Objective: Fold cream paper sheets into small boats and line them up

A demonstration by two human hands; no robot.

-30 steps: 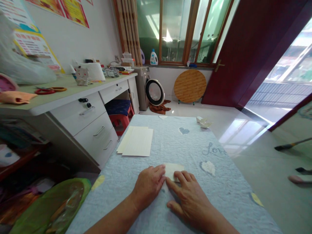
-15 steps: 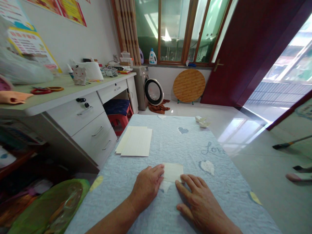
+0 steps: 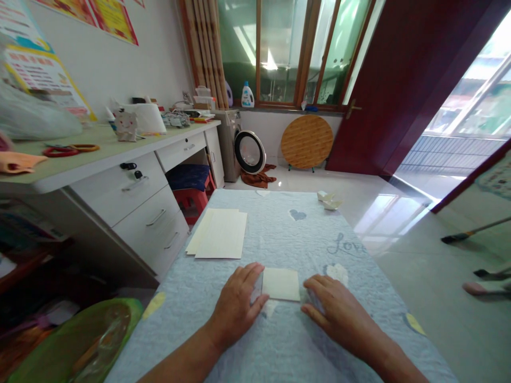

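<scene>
A small folded piece of cream paper point(image 3: 281, 284) lies flat on the light blue cloth-covered table point(image 3: 287, 239) in front of me. My left hand point(image 3: 238, 302) is at its left edge, with thumb and fingers spread; the thumb tip reaches the lower left corner. To the right of the paper rests my right hand point(image 3: 337, 304), fingers apart and a small gap away from the paper's edge. Farther off to the left are several flat sheets of lined paper point(image 3: 221, 234), overlapping. Two small folded paper shapes point(image 3: 330, 203) sit near the far right corner of the table.
Along the left wall runs a desk point(image 3: 131, 146) with scissors point(image 3: 72, 150) on it. A red stool point(image 3: 190, 194) is tucked under it. By the table's left side is a green basin point(image 3: 128, 314). A round wooden board point(image 3: 306, 141) leans against the far wall.
My right hand has drawn back to the right, off the paper. My left thumb and fingers have spread apart at the left edge. The camera view has shifted slightly.
</scene>
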